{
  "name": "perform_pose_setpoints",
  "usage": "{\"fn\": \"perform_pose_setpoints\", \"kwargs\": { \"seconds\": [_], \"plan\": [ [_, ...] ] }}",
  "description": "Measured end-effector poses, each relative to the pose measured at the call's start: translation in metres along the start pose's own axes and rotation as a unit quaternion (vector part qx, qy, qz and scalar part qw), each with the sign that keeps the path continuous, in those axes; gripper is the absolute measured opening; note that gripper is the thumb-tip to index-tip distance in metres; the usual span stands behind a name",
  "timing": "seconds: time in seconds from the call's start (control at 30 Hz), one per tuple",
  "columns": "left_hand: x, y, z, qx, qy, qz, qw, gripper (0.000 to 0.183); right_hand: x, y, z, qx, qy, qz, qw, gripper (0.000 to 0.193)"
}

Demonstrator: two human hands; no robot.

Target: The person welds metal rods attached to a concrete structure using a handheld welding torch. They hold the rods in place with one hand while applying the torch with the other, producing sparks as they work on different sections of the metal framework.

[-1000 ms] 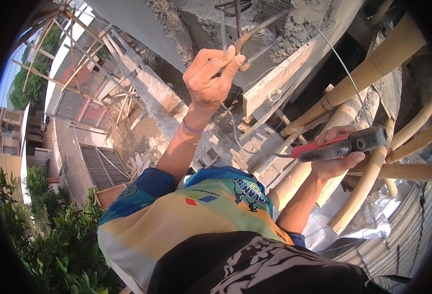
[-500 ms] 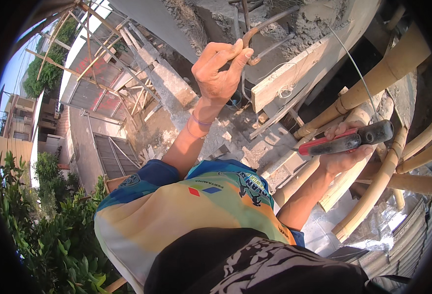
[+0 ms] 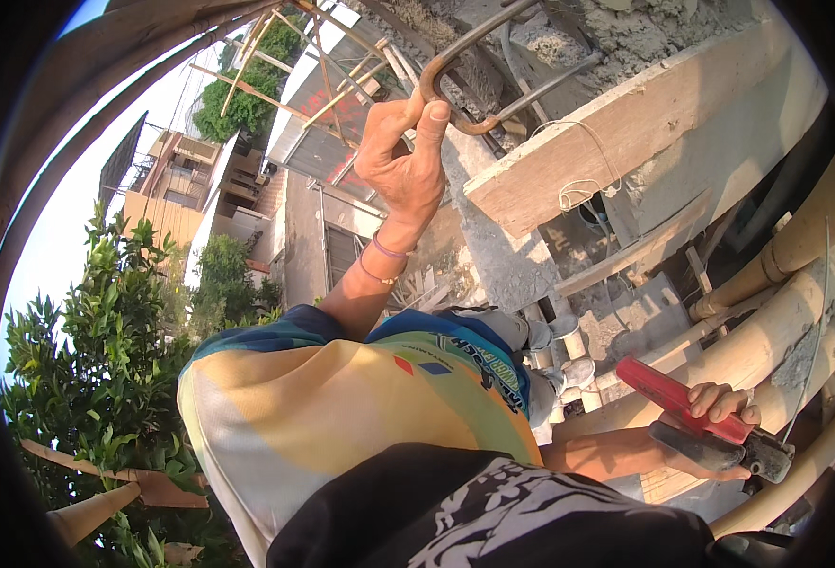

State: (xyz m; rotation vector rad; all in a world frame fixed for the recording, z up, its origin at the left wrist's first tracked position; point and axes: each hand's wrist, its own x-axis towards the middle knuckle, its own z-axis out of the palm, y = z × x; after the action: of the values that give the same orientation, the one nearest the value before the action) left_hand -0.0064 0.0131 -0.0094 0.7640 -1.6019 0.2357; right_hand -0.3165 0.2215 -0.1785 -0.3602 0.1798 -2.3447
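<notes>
My left hand (image 3: 400, 166) is raised at the upper middle, its thumb and fingers pinched on the bent end of a rusty steel rebar (image 3: 434, 78). The bar curves in a hook and runs up toward rough concrete. At the lower right, my right hand (image 3: 697, 464) is wrapped round pliers (image 3: 673, 390) with one red and one black handle. The handles stand apart, and the dark head points down to the right. A thin wire (image 3: 812, 350) rises close to that head; whether the jaws touch it I cannot tell.
A wooden formwork board (image 3: 626, 123) with a loop of thin wire on it edges the rough concrete (image 3: 645, 33). Thick bamboo poles (image 3: 768, 355) cross at the right. Leafy branches (image 3: 96, 360) fill the left. Bamboo scaffolding (image 3: 318, 57) and houses stand beyond.
The view has swung, showing more sky and foliage at left. My right hand with the pliers is lower and farther right; the handles have spread. My left hand stays at the rebar hook.
</notes>
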Motion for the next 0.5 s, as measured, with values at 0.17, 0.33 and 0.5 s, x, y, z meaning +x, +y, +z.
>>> {"fn": "perform_pose_setpoints", "kwargs": {
  "seconds": [0.17,0.33,0.5],
  "plan": [
    [0.001,0.004,-0.004,0.003,-0.013,0.002,1.000,0.019,0.003,0.005,-0.019,-0.030,0.058,-0.015,0.998,0.076],
    [0.001,0.004,-0.009,0.038,-0.021,0.001,0.999,0.018,0.004,0.003,-0.028,-0.006,0.036,0.005,0.999,0.071],
    [0.001,0.009,-0.011,0.063,-0.039,-0.013,0.997,0.019,0.007,0.005,-0.031,0.036,0.010,0.002,0.999,0.067]
  ]
}}
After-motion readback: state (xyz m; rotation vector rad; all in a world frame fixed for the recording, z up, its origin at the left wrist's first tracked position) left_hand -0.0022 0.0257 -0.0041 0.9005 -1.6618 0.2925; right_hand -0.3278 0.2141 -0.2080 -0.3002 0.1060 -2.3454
